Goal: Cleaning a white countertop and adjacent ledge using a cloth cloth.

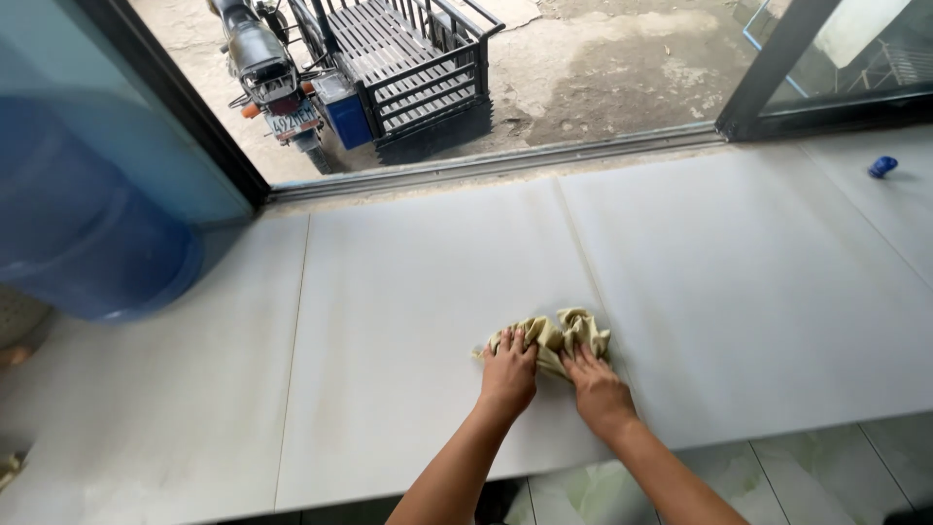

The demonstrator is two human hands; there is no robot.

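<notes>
Olive-yellow cloth point(554, 340), pale white floor tiles point(408, 321), blue barrel point(87, 243).
</notes>
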